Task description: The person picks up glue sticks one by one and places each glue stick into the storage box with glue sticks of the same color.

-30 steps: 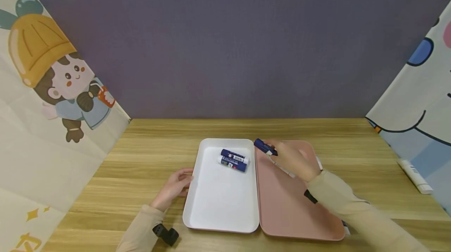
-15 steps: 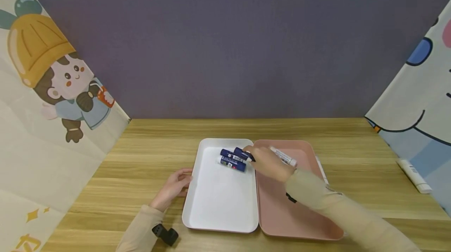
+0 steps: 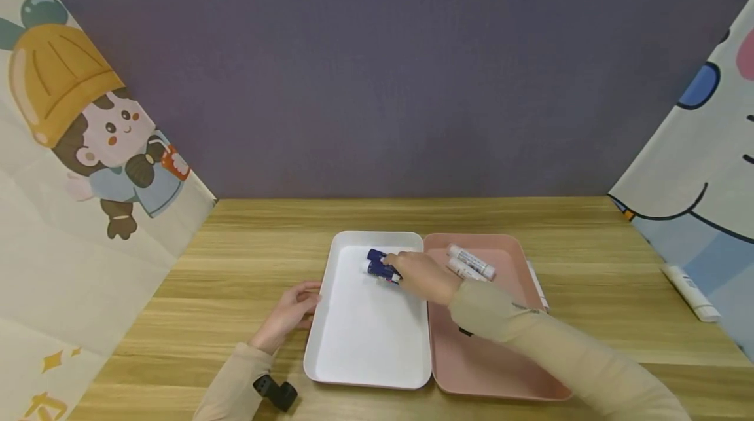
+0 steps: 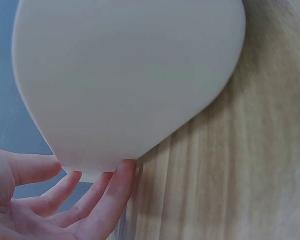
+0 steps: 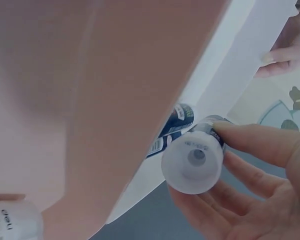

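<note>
My right hand [image 3: 427,275] grips a navy glue stick [image 5: 195,155] over the upper right of the white tray [image 3: 368,342]. Its pale, hollow-looking end faces the camera in the right wrist view, with thumb and fingers around its sides. Two more navy glue sticks [image 5: 179,117] lie in that tray, partly covered by the hand in the head view. At the tray's left side, my left hand [image 3: 288,313] touches the outer wall with its fingertips [image 4: 124,167], fingers extended and relaxed.
A pink tray [image 3: 489,368] stands against the white tray's right side, with white glue sticks [image 3: 471,260] near its far end. Farther right on the wooden table lies a white tube [image 3: 690,293]. A purple-grey panel [image 3: 412,80] rises behind the table.
My right hand has carried the navy glue stick leftward from above the pink tray to the sticks in the white tray. White sticks in the pink tray are more exposed. My left hand stays put.
</note>
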### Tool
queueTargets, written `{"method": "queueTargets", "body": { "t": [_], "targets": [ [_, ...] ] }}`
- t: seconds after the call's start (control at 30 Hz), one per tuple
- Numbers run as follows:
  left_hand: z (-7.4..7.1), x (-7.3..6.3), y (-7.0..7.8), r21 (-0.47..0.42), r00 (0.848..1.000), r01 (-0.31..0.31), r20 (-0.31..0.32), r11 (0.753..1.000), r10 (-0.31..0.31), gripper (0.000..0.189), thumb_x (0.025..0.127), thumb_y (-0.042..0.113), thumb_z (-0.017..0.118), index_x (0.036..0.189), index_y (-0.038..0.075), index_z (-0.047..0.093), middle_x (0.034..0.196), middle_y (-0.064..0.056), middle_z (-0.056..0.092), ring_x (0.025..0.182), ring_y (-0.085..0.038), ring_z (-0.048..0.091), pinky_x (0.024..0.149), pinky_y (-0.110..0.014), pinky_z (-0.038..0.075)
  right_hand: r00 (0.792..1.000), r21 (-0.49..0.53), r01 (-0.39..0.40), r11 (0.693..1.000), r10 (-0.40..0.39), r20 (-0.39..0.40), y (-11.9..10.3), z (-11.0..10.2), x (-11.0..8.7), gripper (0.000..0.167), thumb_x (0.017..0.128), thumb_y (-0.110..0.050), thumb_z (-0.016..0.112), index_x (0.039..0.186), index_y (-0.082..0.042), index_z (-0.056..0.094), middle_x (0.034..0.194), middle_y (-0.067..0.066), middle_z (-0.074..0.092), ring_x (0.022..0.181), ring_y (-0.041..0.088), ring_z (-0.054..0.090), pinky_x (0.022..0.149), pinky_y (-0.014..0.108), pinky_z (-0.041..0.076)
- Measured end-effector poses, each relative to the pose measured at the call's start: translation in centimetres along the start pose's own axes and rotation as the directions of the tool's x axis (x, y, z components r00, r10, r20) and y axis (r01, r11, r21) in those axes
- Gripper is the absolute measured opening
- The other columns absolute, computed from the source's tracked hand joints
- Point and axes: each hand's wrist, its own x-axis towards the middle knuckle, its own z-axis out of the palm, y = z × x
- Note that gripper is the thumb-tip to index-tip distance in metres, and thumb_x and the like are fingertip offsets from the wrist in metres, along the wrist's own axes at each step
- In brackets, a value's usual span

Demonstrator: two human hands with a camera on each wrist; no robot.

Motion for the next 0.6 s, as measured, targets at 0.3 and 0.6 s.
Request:
{"method": "queueTargets", "body": {
  "t": [0.3,0.6],
  "targets": [
    [0.0,0.0,0.1,0.002,1.0,0.002,-0.002,1.0,-0.002,0.036,0.091,0.006,0.044,0.123,-0.008,0.04,0.1,-0.02,0.056,0.077,-0.019,0.06,0.064,-0.036,0.052,0.997,0.018,0.009,1.0,-0.01,0.078,-0.9,0.6,1.1,0.034,0.079,0.006,0.058,0.112,-0.004,0.059,0.107,0.014,0.06,0.099,0.027,0.056,0.084,0.035,0.045],
    [0.0,0.0,0.2,-0.009,1.0,0.0,0.011,1.0,0.0,0.037,0.091,0.006,0.044,0.124,-0.01,0.038,0.1,-0.021,0.055,0.077,-0.019,0.06,0.062,-0.034,0.052,0.993,-0.012,0.017,1.0,-0.016,0.12,-1.1,1.2,1.7,0.029,0.079,0.002,0.061,0.107,-0.006,0.061,0.104,0.011,0.062,0.094,0.023,0.058,0.08,0.034,0.047]
  ]
}}
